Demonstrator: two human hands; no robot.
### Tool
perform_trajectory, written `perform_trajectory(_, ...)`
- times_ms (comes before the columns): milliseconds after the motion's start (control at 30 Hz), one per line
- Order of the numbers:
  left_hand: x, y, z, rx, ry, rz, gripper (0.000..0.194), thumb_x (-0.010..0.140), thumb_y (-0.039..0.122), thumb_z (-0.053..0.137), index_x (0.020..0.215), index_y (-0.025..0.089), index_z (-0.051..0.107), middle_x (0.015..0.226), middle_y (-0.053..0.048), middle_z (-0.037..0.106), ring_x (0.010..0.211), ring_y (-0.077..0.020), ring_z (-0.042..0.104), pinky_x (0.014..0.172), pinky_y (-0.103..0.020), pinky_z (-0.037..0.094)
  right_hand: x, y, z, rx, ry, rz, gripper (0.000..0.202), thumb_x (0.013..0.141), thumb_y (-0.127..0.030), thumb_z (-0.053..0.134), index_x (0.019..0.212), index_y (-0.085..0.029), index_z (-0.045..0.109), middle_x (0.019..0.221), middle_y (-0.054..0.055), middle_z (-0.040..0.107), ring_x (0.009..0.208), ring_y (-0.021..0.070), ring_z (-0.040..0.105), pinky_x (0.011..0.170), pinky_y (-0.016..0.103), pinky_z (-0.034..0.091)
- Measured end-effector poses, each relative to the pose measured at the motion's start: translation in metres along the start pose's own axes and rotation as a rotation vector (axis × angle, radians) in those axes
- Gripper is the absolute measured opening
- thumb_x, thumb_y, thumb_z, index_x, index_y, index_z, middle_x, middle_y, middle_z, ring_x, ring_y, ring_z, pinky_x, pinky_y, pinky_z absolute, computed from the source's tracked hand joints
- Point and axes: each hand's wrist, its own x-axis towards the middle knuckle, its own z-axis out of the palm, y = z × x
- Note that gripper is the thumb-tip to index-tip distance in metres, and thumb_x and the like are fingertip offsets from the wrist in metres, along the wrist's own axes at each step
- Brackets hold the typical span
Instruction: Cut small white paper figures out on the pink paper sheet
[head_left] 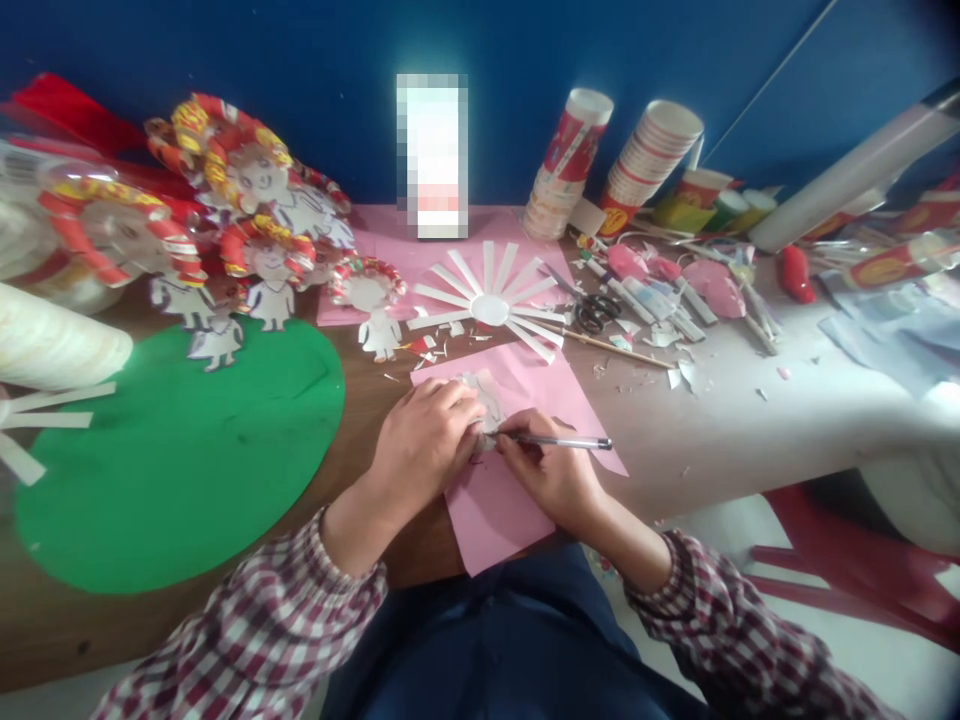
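A pen (559,440) with a clear barrel and dark end is pinched in my right hand (555,470), its tip down at a small white paper piece (487,405) with drawn lines. My left hand (427,425) holds this piece against a pink sheet (491,510), fingers together and bent over its left side, hiding part of it. Both hands rest close together on the sheet. Just beyond them lies a white paper cup (491,310) cut into strips and spread flat like a sun. A small paper figure (381,333) with a patterned ring around its head lies further left.
To the left lies a green oval sheet (202,470), with several ringed paper figures (270,285) behind it. Stacked paper cups (652,155) stand at the back. Black-handled scissors (596,312), a wooden stick (615,347), markers (637,300) and paper scraps lie to the right.
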Motion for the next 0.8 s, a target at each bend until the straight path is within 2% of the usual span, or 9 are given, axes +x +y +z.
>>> perform_trajectory(333, 0.000, 0.000, -0.001, 0.002, -0.005, 0.000, 0.017, 0.094, 0.029, 0.053, 0.095, 0.022, 0.068, 0.110, -0.005, 0.067, 0.101, -0.0239, 0.058, 0.083, -0.037, 0.049, 0.000, -0.002, 0.000, 0.010, -0.023, -0.019, 0.004, 0.089, -0.021, 0.058, 0.092, -0.021, 0.061, 0.079, 0.003, 0.071, 0.067, 0.0157, 0.066, 0.062, 0.026, 0.051)
perform_trajectory(433, 0.000, 0.000, 0.000, 0.009, -0.003, 0.006, 0.017, 0.094, 0.028, 0.052, 0.096, 0.021, 0.068, 0.110, -0.006, 0.067, 0.102, -0.0242, 0.058, 0.086, -0.038, 0.049, -0.003, -0.002, -0.002, 0.087, -0.009, 0.022, 0.007, 0.090, -0.023, 0.057, 0.095, -0.021, 0.061, 0.077, 0.002, 0.070, 0.062, 0.0141, 0.064, 0.060, 0.026, 0.051)
perform_trajectory(633, 0.001, 0.004, 0.001, 0.026, 0.005, -0.018, 0.017, 0.092, 0.019, 0.053, 0.092, 0.020, 0.069, 0.106, -0.006, 0.068, 0.099, -0.0241, 0.059, 0.084, -0.038, 0.050, -0.010, -0.009, -0.025, 0.321, 0.029, 0.145, 0.013, 0.092, -0.028, 0.057, 0.100, -0.020, 0.063, 0.079, 0.004, 0.069, 0.068, 0.0147, 0.065, 0.058, 0.025, 0.052)
perform_trajectory(733, 0.001, 0.005, 0.000, 0.037, 0.004, -0.033, 0.016, 0.091, 0.018, 0.053, 0.090, 0.020, 0.069, 0.105, -0.006, 0.068, 0.098, -0.0243, 0.059, 0.081, -0.038, 0.051, -0.006, -0.013, -0.035, 0.358, 0.007, 0.179, 0.014, 0.088, -0.025, 0.059, 0.100, -0.019, 0.062, 0.079, 0.003, 0.067, 0.064, 0.0129, 0.061, 0.055, 0.023, 0.050)
perform_trajectory(800, 0.001, 0.004, 0.000, 0.040, -0.006, -0.030, 0.014, 0.088, 0.017, 0.055, 0.090, 0.020, 0.069, 0.105, -0.006, 0.067, 0.098, -0.0248, 0.059, 0.081, -0.039, 0.051, -0.001, -0.012, -0.035, 0.330, -0.019, 0.186, 0.011, 0.089, -0.023, 0.057, 0.098, -0.019, 0.061, 0.072, 0.000, 0.063, 0.056, 0.0106, 0.056, 0.049, 0.021, 0.045)
